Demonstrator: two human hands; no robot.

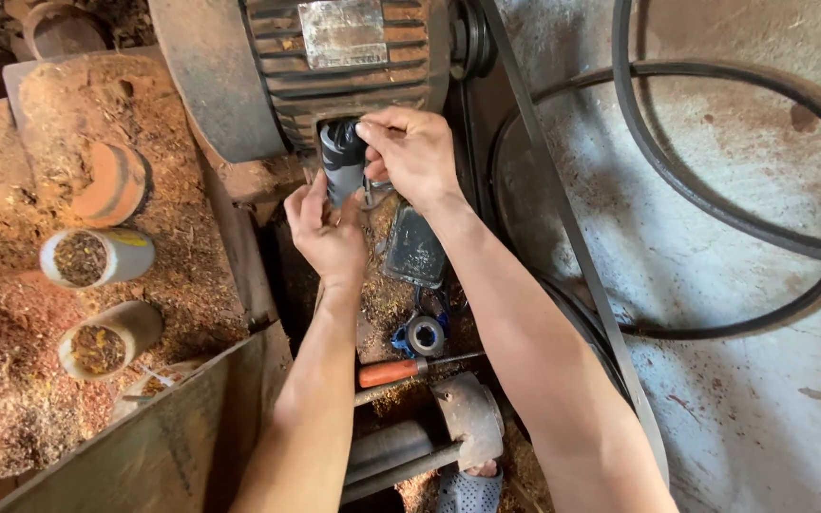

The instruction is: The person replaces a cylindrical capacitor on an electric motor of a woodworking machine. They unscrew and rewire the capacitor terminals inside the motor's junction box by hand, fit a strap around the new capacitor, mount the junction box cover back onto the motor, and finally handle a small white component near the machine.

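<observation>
A dark cylindrical part (342,161), black and greyish, sits at the opening under a ribbed electric motor (349,57). My left hand (325,228) cups its lower end from below, fingers wrapped against it. My right hand (410,152) grips its top from the right, thumb and fingers pinched on it. Both forearms reach up from the bottom of the head view. Below the hands lie a flat dark cover plate (415,247), a roll of tape (425,334) and an orange-handled screwdriver (401,370).
Sawdust covers the bench at left, with two open tubes (97,256) (106,337) lying in it. Black drive belts (715,199) loop over the concrete floor at right. A grey metal fitting (467,418) and a wooden board (163,437) lie near the bottom.
</observation>
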